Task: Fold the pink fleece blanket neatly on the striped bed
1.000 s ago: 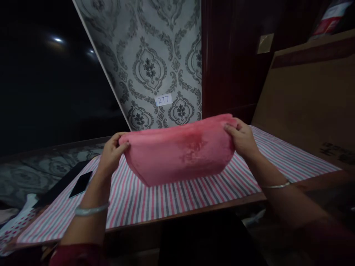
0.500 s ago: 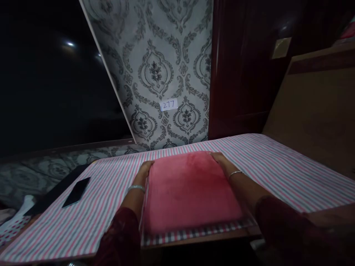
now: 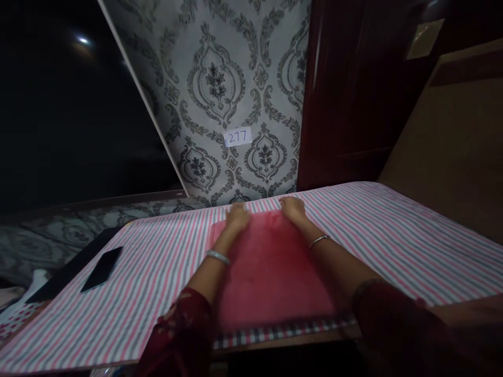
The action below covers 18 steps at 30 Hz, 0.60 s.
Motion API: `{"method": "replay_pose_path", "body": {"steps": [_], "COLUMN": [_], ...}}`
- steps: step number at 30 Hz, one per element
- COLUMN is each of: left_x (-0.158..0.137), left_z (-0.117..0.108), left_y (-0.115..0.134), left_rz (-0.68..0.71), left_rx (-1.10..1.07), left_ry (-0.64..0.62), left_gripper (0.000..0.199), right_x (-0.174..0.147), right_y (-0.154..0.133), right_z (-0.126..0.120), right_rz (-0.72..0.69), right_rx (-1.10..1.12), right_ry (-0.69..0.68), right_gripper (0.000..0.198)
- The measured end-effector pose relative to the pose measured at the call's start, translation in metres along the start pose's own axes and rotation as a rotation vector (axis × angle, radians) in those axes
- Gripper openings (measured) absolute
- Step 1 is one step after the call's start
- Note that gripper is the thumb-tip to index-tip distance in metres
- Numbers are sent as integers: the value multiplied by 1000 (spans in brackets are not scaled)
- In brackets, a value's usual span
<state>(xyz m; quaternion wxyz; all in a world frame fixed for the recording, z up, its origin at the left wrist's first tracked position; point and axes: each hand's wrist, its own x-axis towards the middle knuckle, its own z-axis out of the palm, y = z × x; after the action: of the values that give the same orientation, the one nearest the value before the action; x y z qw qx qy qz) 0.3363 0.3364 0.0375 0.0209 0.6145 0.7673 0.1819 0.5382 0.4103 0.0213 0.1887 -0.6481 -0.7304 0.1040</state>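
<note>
A folded piece of pink plush cloth lies flat in front of me, with a checked edge showing along its near side. My left hand is over the cloth's far edge, left of its middle; its fingers bend downward but are smeared by motion. At the far right part of that edge, my right hand has its fingers curled around the cloth. Its fingertips are hidden behind the edge.
A striped sheet covers the table beneath the cloth. On its left side lies a dark phone. A large black screen stands at the back left, and a brown board leans at the right. Patterned wall behind carries a paper label.
Both hands have left the cloth's sides and gone to its far edge. My left hand moved rightward and away from me, my right hand slightly inward. The camera view shifted a little.
</note>
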Motion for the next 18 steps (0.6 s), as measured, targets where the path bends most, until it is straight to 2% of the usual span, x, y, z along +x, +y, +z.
{"method": "replay_pose_path", "body": {"steps": [3,6,9,12,15,18], "left_x": [-16,-34,-44,-43,-36,-29], "left_z": [32,56,68,68,59,42], "left_y": [45,54,47,38,22,-10], "left_rz": [189,241,247,263,243,143], "left_rx": [61,117,159,193,231,271], "left_ry": [-61,-83,-81,-88,-106,-121], "left_gripper": [48,53,57,60,63,65], "right_x": [-16,-33,-42,-45,-44,-43], "right_y": [-16,-13,-4,1,2,1], "right_z": [16,34,47,51,51,52], "right_rz": [-102,-161,-197,-224,-238,-232], "right_rx": [-54,-91,-110,-122,-127,-125], "right_ry": [4,5,16,31,30,23], "right_gripper": [39,38,41,42,42,43]}}
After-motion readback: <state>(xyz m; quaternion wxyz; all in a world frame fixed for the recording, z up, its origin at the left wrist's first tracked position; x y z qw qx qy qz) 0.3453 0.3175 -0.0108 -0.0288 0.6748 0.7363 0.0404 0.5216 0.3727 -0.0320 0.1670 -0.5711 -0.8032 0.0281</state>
